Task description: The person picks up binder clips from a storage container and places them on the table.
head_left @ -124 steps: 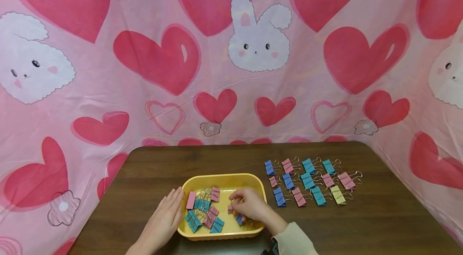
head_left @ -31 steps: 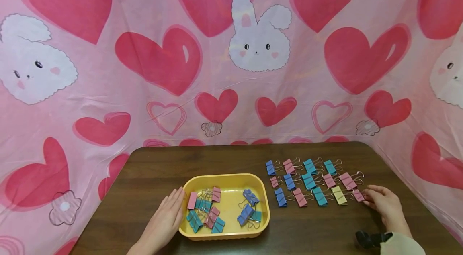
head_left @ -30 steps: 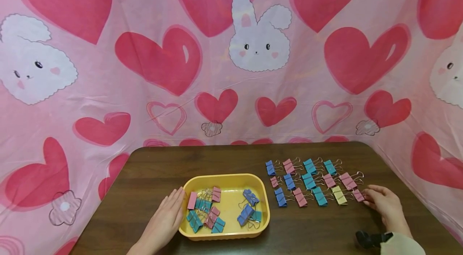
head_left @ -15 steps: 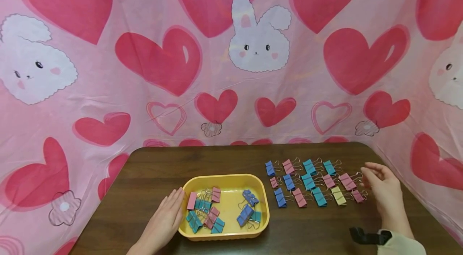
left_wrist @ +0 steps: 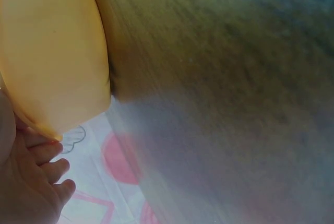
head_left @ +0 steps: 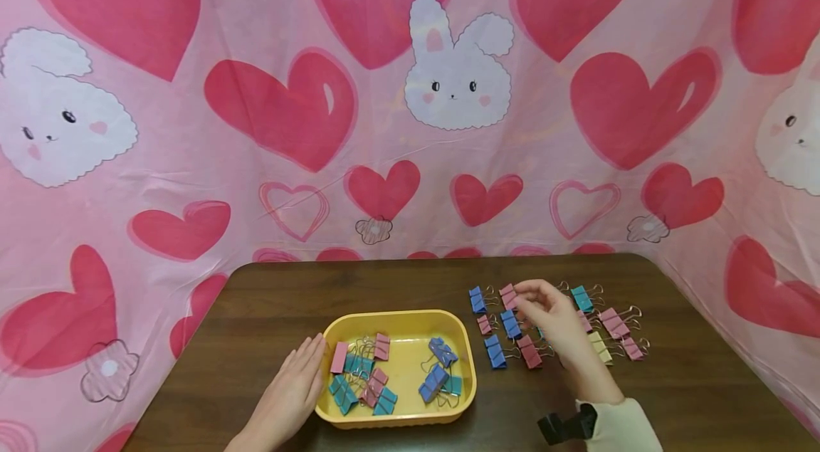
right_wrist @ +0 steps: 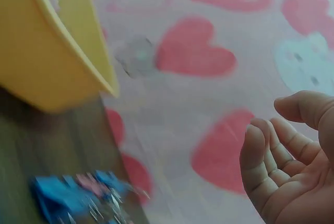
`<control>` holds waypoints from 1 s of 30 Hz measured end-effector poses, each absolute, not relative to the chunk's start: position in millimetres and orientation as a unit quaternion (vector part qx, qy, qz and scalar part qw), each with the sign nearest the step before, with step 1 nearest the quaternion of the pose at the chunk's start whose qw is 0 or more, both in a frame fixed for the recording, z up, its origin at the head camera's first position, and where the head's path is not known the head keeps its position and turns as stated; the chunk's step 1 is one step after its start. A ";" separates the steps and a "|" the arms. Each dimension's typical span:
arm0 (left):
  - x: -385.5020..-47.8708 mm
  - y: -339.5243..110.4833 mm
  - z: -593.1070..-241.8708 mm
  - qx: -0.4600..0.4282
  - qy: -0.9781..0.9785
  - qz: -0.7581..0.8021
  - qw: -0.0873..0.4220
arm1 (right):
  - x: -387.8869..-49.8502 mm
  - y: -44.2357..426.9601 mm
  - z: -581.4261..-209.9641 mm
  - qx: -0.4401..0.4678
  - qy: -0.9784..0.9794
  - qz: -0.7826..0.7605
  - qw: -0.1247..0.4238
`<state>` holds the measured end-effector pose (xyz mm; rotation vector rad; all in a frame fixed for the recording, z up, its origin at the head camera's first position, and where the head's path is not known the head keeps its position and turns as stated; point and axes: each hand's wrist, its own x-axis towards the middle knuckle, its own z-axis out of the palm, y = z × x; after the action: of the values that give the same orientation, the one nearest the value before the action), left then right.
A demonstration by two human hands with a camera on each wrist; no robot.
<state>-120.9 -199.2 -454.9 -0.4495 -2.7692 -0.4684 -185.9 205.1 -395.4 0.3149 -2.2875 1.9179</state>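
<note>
Right hand [head_left: 549, 317], empty, fingers loosely bent, has left a small pink clip [head_left: 632, 348] on the table [head_left: 256, 302] — one more laid out — while the straight-fingered left hand [head_left: 290, 386] touches the yellow tray [head_left: 397, 421].

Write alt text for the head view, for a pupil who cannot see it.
A person's empty right hand hovers over rows of colourful binder clips on a dark wooden table. The left hand rests against a yellow tray holding more clips; behind is a pink heart-and-rabbit backdrop.
</note>
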 end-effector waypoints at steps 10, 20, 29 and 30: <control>-121.7 -199.8 -455.1 -0.157 -0.962 -0.165 0.148 | -184.0 128.1 -418.9 0.147 -0.747 0.646 -0.047; -122.3 -199.0 -454.1 -0.155 -0.963 -0.167 0.144 | -180.9 90.9 -438.3 0.152 -0.764 0.622 -0.080; -122.9 -200.2 -455.3 -0.160 -0.961 -0.158 0.159 | -179.2 87.0 -439.5 0.175 -0.804 0.563 -0.078; -123.0 -200.3 -455.3 -0.161 -0.961 -0.158 0.158 | -179.1 86.8 -439.2 0.178 -0.806 0.558 -0.082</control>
<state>-123.0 -200.3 -455.3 -0.4595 -2.7500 -0.4522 -179.1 86.8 -439.2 0.5889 -2.6734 1.8521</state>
